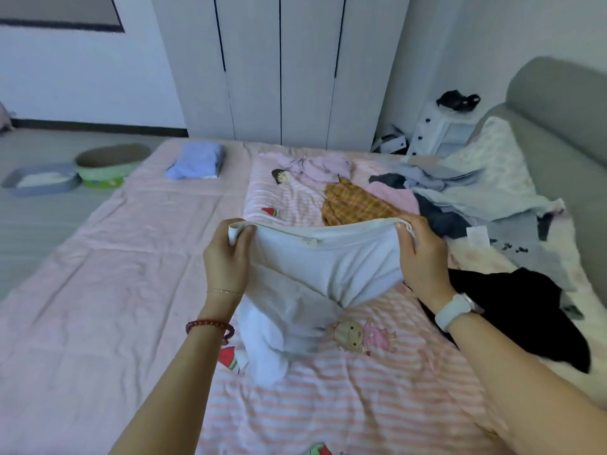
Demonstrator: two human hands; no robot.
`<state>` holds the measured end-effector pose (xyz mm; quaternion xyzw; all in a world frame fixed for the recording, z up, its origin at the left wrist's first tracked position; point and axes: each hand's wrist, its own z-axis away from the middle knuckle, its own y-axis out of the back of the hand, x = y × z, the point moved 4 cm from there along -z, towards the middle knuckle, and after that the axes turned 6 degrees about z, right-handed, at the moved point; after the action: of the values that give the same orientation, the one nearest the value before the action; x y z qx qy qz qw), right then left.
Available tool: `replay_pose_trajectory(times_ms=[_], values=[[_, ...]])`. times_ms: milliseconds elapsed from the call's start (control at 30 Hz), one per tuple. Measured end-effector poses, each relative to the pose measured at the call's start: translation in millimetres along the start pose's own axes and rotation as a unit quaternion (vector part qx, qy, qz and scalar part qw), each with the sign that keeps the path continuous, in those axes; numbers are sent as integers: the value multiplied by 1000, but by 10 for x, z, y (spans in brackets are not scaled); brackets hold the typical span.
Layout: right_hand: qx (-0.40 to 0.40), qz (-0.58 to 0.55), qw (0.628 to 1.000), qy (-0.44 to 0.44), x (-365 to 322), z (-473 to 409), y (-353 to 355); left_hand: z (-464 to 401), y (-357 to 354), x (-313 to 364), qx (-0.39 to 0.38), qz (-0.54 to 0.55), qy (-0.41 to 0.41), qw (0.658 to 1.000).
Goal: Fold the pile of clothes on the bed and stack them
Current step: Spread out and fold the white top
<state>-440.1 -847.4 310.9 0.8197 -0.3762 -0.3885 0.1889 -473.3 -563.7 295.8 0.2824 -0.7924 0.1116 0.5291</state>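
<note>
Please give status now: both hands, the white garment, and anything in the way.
Left hand and right hand: each a grip on the white garment, one per top corner. Garment half lifted, lower part on the bed. Black garment lies close on the right.

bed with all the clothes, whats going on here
A person is folding laundry on the bed. The left hand and right hand each grip an end of the waistband of a white garment, holding it up with its lower part on the striped cover. A folded blue item lies at the far side; unfolded clothes wait on the right.
</note>
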Motion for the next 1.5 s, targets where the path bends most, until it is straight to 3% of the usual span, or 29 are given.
replay_pose_trajectory(times_ms=[133, 400, 533, 667, 867, 1067, 1167, 1233, 1400, 1500], values=[[112, -27, 993, 21, -331, -423, 583, -223, 69, 930, 88, 31, -89, 992], [293, -113, 945, 93, -980, -889, 1572, -397, 364, 2097, 148, 106, -217, 959], [336, -131, 922, 144, -1192, -1020, 1754, -479, 524, 2357, 169, 128, -263, 941], [324, -116, 926, 154, -1177, -1165, 1574, -691, 543, 2168, 123, 121, -229, 958], [182, -11, 980, 83, -689, -1287, 622, -1130, 340, 1116, 11, 44, -90, 995], [-26, 79, 996, -38, -39, -1635, -853, -1819, -125, -291, -23, -106, 59, 992], [-183, 108, 971, -108, 302, -1874, -1765, -2084, -456, -1115, -69, -207, 158, 963], [-250, 100, 955, -128, 464, -1755, -2259, -2024, -629, -1619, -97, -234, 182, 950], [-383, 39, 909, -160, 837, -579, -2983, -1037, -918, -2550, -216, -236, 235, 918], [-408, 22, 872, -269, 997, 320, -3023, -199, -995, -2757, -304, -236, 232, 893]])
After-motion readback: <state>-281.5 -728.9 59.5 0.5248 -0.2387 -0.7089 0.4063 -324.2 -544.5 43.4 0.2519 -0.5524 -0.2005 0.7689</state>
